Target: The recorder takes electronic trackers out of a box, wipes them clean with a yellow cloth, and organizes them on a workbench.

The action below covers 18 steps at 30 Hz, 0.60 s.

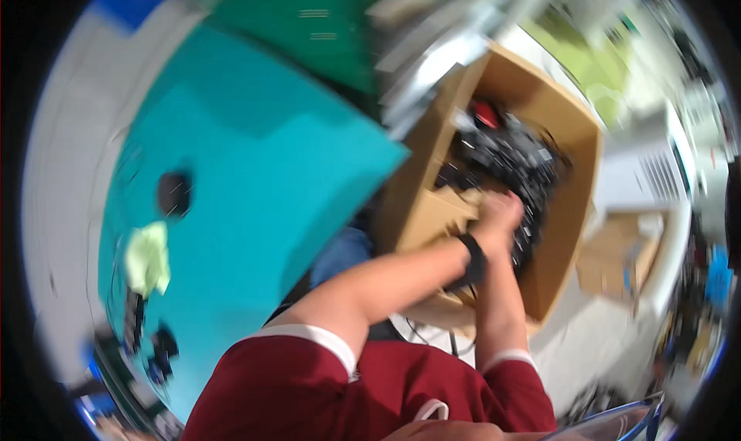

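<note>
Nearest, at the lower edge, are the maroon sleeves [285, 383] with white cuffs, and a curved clear lens edge [617, 423] at lower right. Both bare forearms run forward, a dark band [473, 262] around the left wrist, and meet at the hands [498, 215]. The hands overlap inside the large open cardboard box [570, 248], low and toward its near side; blur hides the fingers, so I cannot tell whether they are spread, pressed together or pinching something.

Beside the hands, on the left, is a tan cardboard piece [448, 213] inside the box. Just beyond them a glossy black heap [509, 151] fills much of the interior and runs down along their right side; it is too smeared to identify closely. At the heap's far end sits a small red item [486, 114].

Left of the box spreads the teal counter [262, 171], carrying a pale green cloth [148, 257] and a dark rounded object [174, 194] near its left side. To the right of the box, apart from it, is a smaller cardboard box [614, 257], below a white slotted casing [648, 171]. Farther off lies a dark green panel [309, 32] past the counter.
</note>
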Tool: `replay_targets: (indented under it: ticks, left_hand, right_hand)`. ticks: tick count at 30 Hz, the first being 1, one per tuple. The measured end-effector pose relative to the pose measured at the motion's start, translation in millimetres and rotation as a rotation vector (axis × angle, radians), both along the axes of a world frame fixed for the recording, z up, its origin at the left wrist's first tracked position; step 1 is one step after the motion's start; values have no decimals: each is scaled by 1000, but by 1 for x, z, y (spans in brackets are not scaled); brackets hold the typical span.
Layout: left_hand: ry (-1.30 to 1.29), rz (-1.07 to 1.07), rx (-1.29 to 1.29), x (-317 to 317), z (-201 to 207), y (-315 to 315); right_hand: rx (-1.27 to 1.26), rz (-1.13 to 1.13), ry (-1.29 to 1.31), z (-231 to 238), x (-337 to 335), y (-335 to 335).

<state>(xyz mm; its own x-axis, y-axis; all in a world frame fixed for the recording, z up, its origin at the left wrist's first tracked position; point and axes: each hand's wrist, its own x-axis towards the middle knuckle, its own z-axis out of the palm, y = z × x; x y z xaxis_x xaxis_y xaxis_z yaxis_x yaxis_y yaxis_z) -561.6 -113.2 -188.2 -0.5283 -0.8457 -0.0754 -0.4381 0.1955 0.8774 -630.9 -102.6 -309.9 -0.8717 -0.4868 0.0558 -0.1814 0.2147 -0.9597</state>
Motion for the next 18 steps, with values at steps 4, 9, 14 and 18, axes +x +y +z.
replay_targets:
  ticks: [4, 9, 14, 18]
  left_hand:
    - [467, -41, -552, 79, 154, 28]
    - [942, -395, -547, 211, 258, 44]
    - [719, -67, -539, 325, 283, 69]
    - [515, 27, -551, 389, 270, 93]
  right_hand:
    - [-394, -22, -260, 161, 43, -46]
    - [-572, 1074, 24, 326, 205, -78]
    - [-53, 1693, 893, 368, 383, -125]
    - [491, 1458, 1181, 351, 457, -135]
